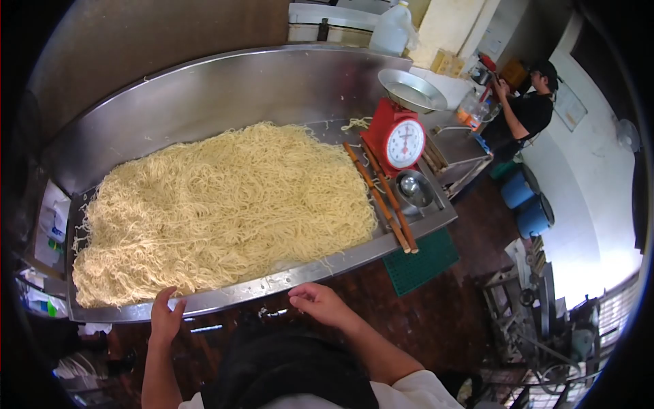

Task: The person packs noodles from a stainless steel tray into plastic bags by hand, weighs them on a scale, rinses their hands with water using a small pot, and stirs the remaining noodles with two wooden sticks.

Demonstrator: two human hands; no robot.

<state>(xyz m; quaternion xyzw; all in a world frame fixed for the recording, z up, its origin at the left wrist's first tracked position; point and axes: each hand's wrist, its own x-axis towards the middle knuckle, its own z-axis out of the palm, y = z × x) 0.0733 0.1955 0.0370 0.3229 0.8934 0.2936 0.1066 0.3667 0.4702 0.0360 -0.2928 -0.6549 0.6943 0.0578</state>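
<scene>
A wide heap of pale yellow noodles (pixel 225 204) fills most of a long stainless steel trough (pixel 225 88). My left hand (pixel 167 315) is at the trough's near rim, beside the noodles' lower left edge, with thumb and fingers apart and nothing in it. Just outside the same rim, further right, my right hand (pixel 319 303) hangs with loosely bent fingers, holding nothing that I can see. Two wooden sticks (pixel 385 194) lie side by side at the right of the noodles, their near ends reaching past the rim.
Right of the sticks stand a red dial scale (pixel 402 140) with a metal pan (pixel 412 91) and a steel bowl (pixel 413 191). A green mat (pixel 424 262) lies on the floor. Another person (pixel 528 109) stands by a sink, near blue bins (pixel 535 218). Machinery (pixel 538 307) stands at right.
</scene>
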